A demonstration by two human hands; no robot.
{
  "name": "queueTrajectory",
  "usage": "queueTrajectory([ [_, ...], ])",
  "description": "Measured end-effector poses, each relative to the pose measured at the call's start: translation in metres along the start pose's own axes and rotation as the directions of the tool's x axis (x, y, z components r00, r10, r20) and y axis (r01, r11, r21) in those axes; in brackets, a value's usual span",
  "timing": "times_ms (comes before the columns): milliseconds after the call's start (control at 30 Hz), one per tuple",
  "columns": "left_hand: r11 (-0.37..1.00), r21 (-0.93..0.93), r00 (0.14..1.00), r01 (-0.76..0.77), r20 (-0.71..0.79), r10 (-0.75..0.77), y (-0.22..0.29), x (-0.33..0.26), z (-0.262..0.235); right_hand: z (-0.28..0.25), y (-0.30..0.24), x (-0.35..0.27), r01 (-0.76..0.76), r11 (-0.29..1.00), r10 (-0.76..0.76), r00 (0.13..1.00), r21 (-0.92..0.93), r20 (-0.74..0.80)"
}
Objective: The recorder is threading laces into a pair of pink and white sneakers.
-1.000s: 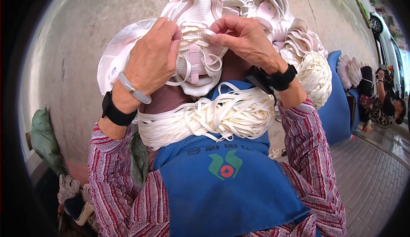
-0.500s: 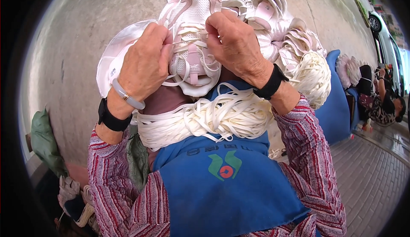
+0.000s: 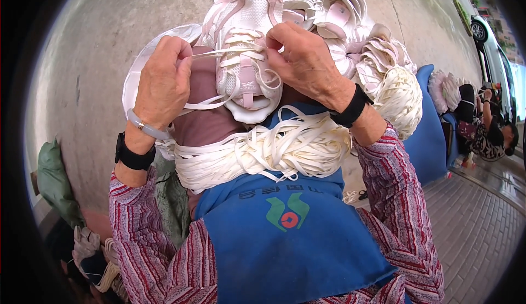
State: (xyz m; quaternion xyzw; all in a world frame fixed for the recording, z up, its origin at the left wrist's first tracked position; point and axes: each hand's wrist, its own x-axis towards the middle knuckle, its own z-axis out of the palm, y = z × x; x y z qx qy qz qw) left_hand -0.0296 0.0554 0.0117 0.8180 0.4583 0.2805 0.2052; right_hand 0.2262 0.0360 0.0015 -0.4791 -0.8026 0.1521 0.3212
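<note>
A pink and white shoe upper (image 3: 257, 16) lies across my lap, its lace partly threaded in rows. My left hand (image 3: 164, 82), left of the upper, pinches a cream shoelace (image 3: 207, 54) that runs taut from the eyelets. A loose length of lace hangs below that hand. My right hand (image 3: 307, 63) is at the upper's right edge, thumb and forefinger pressed together by the eyelets; what lies between them is hidden. Over my blue apron (image 3: 296, 238) rests a thick bundle of cream laces (image 3: 263, 153).
Stacked pink and white uppers (image 3: 342, 11) sit beyond and to the right, beside another lace bundle (image 3: 402, 98). A white upper (image 3: 137, 74) lies behind my left hand. A blue chair (image 3: 424, 134), a green sack (image 3: 55, 181) and a seated person (image 3: 493, 131) are farther out.
My left hand has moved left and slightly down, away from the upper, drawing the lace out taut. My right hand has shifted slightly down along the upper's right edge.
</note>
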Motion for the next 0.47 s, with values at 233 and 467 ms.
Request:
queueTrajectory([
  [233,0.967,-0.110,0.970,0.231,0.106,-0.219,0.006,0.004,0.001,-0.004,0.001,-0.001,-0.068,0.997,0.067,0.998,0.040,0.018],
  [467,0.991,-0.113,0.993,0.078,0.095,-0.067,0.024,0.021,0.008,-0.002,-0.001,0.013,-0.047,0.987,0.040,0.998,0.152,0.049],
])
